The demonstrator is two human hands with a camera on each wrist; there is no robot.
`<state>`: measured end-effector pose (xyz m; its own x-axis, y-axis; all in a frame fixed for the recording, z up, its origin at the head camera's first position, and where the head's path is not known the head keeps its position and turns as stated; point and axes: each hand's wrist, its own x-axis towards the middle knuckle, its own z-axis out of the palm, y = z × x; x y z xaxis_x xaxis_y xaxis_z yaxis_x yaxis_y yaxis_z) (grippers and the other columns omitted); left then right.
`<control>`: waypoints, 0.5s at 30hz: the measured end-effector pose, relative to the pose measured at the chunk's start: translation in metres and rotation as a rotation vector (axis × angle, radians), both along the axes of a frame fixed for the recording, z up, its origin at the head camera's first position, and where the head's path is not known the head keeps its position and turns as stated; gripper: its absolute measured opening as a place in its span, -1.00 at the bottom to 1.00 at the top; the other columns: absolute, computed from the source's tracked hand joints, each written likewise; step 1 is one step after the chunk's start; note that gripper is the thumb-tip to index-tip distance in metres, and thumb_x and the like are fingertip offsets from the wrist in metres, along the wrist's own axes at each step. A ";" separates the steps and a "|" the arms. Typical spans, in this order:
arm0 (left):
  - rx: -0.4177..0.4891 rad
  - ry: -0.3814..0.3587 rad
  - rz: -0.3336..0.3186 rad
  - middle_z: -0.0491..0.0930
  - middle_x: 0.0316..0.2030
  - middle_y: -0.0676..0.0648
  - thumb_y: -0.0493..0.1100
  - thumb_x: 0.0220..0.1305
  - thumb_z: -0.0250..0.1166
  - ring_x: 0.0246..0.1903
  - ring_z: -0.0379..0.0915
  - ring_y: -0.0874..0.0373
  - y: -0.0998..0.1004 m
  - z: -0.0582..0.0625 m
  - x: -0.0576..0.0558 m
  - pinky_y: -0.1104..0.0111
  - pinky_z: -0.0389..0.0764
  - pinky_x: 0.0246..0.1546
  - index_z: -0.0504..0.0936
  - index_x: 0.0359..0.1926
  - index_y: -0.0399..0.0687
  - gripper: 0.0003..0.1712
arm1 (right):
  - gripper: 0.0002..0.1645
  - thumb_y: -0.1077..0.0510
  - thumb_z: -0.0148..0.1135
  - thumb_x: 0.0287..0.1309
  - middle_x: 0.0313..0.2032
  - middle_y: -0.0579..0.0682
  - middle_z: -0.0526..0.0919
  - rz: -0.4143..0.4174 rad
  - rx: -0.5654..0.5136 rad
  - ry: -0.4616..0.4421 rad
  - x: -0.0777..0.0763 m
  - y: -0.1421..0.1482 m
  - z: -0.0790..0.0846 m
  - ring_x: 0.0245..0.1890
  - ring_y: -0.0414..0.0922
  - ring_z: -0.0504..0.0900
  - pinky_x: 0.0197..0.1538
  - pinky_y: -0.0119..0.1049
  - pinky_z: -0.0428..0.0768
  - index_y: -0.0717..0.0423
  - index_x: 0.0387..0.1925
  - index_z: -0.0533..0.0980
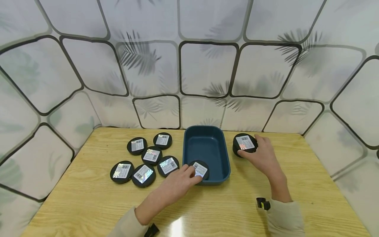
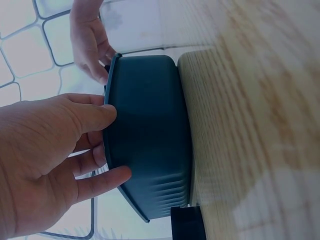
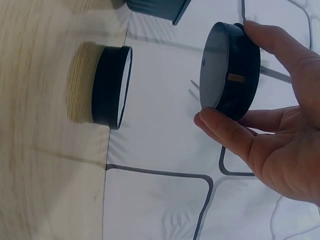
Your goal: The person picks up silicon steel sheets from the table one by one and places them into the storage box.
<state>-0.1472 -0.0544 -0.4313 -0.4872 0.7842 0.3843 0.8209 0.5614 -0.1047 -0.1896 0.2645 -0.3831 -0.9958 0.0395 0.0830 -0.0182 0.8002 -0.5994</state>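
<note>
Over the right half of the tabletop, my right hand grips a round black case by its edge, between thumb and fingers. Beneath it, apart from it, another round black case sits on the table. The held one bears a white barcode label on top and a small orange mark on its side. My left hand reaches over the near-left corner of a dark blue plastic bin. Its fingers pinch a labelled round black case at the bin's near end; in the left wrist view the bin wall hides that case.
Several more labelled black cases lie scattered left of the bin on the wooden table. Behind the table hangs a patterned pale curtain. Its lower edge meets the table's back edge.
</note>
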 end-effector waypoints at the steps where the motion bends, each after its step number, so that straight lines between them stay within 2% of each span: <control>1: 0.000 0.000 -0.001 0.40 -0.34 0.02 -0.31 0.22 0.32 -0.37 0.26 0.16 0.000 0.000 0.000 0.46 0.37 -0.47 0.59 -0.15 0.11 -0.76 | 0.16 -0.07 0.44 0.08 0.31 0.56 0.13 0.002 0.002 0.005 0.000 -0.002 0.000 0.27 0.42 0.21 0.24 0.32 0.26 0.53 0.42 0.06; 15: -0.018 -0.024 0.022 0.41 -0.31 0.03 -0.29 0.26 0.30 -0.35 0.28 0.15 0.000 0.001 0.001 0.45 0.40 -0.47 0.60 -0.12 0.14 -0.77 | 0.14 -0.09 0.45 0.07 0.33 0.45 0.18 0.048 -0.053 0.027 0.005 -0.033 0.010 0.23 0.33 0.29 0.23 0.25 0.33 0.44 0.44 0.09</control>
<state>-0.1464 -0.0541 -0.4303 -0.5132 0.7802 0.3578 0.8111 0.5772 -0.0951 -0.1850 0.2312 -0.3736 -0.9941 -0.0032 0.1084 -0.0722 0.7653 -0.6396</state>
